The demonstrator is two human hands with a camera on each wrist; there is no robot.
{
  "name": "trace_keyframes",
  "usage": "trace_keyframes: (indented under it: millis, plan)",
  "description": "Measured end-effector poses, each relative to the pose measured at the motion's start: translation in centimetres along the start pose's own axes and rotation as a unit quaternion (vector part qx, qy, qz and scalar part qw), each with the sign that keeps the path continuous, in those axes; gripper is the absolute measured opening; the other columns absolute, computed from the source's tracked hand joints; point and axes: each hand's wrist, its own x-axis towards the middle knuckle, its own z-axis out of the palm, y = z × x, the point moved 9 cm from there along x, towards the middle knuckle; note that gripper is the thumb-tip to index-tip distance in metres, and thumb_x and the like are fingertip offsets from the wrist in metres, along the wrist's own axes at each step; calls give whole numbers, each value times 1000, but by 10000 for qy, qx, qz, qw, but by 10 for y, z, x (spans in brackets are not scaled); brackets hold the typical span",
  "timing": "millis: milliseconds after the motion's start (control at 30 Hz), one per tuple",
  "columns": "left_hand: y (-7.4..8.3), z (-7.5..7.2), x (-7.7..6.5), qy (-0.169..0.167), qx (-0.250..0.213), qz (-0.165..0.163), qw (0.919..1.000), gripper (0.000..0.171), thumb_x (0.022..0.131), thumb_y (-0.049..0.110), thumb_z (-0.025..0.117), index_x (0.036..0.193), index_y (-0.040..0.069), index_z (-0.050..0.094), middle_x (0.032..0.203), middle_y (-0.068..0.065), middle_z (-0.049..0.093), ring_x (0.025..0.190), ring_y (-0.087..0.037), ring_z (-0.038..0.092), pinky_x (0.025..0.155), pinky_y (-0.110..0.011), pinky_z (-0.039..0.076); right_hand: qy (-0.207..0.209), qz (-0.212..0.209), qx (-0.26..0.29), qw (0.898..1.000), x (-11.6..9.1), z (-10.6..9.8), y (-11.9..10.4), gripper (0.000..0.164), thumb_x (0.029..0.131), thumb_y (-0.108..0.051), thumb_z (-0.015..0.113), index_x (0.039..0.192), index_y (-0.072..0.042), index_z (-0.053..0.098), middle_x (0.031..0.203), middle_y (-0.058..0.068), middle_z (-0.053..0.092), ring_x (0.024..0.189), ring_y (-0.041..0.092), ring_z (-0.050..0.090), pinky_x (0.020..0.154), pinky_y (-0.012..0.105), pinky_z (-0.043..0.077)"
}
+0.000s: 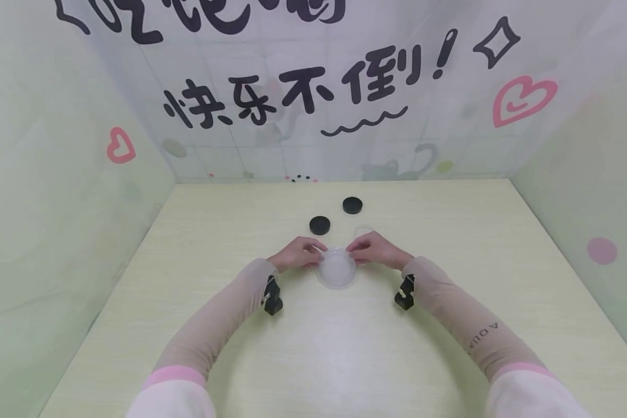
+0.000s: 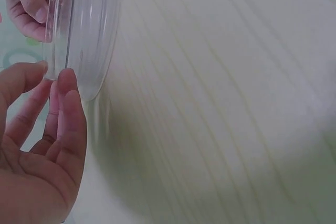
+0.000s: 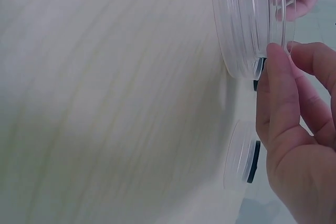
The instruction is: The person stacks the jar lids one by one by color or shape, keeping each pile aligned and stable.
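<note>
A round clear plastic dish [image 1: 337,271] sits on the table straight ahead, with layered, stepped rims that look like stacked pieces in the wrist views. My left hand [image 1: 301,253] pinches its upper rim from the left, thumb on one side and fingers on the other. From the right, my right hand [image 1: 378,251] pinches the same upper rim [image 3: 283,19] between thumb and fingertips. The dish's wider part [image 2: 94,35] lies nearest the tabletop. Whether the upper rim is a separate piece, I cannot tell.
Two black round discs [image 1: 320,225] lie behind the dish, the farther black disc [image 1: 352,205] toward the right. A smaller clear round piece [image 3: 239,156] is just behind my right hand, partly hidden in the head view. A printed cloth [image 1: 292,145] hangs at the table's back edge.
</note>
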Motion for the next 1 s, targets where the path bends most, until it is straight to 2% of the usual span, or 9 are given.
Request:
trace_keyframes:
  millis: [167, 200, 300, 400, 533, 833, 1000]
  plan:
    - [3, 1, -2, 7, -25, 21, 10000, 25, 82, 7, 61, 106, 1, 60, 89, -14, 62, 76, -21, 62, 67, -30, 52, 14, -46, 8, 10000, -1, 1, -1, 22, 82, -2, 59, 100, 11, 60, 92, 14, 63, 77, 14, 59, 75, 33, 51]
    - [6, 1, -6, 63, 16, -145, 9999, 26, 83, 4, 59, 108, -2, 58, 93, -17, 61, 80, -24, 61, 71, -33, 51, 33, -58, 3, 10000, -2, 1, -2, 22, 82, -2, 59, 100, 11, 60, 92, 14, 63, 76, 14, 59, 74, 33, 51]
    - [19, 3, -17, 77, 60, -167, 9998, 28, 84, 1, 56, 111, -8, 55, 97, -23, 59, 83, -29, 60, 74, -35, 51, 76, -117, -18, 9999, -3, 1, -3, 23, 82, -2, 59, 100, 12, 59, 91, 16, 63, 76, 13, 59, 74, 33, 51]
    - [17, 2, -16, 136, 90, -211, 9996, 27, 83, 1, 56, 110, -6, 56, 94, -20, 59, 79, -26, 60, 71, -32, 51, 142, -155, -80, 9997, -2, 1, -1, 22, 82, -2, 58, 100, 12, 60, 91, 16, 63, 75, 12, 58, 73, 32, 51]
    - [2, 0, -5, 235, 97, -239, 9994, 26, 82, 5, 60, 108, 1, 60, 88, -11, 61, 71, -14, 59, 64, -25, 50, 185, -185, -126, 9996, -2, 0, 0, 22, 83, -2, 58, 100, 11, 60, 92, 16, 63, 76, 12, 59, 72, 31, 52]
    - [3, -1, -6, 239, 274, -130, 9993, 26, 84, 8, 59, 109, 2, 60, 88, -9, 61, 71, -12, 56, 60, -23, 47, 175, -133, -126, 9997, -2, -1, 0, 22, 83, -2, 58, 101, 11, 60, 95, 18, 62, 78, 14, 59, 72, 30, 52]
    - [15, 0, -15, 137, 229, -56, 9996, 26, 84, 8, 59, 109, -1, 59, 87, -10, 61, 74, -17, 57, 64, -28, 49, 122, -171, -72, 9998, -3, 0, -2, 23, 83, -3, 58, 101, 11, 59, 96, 20, 62, 80, 17, 60, 73, 30, 51]
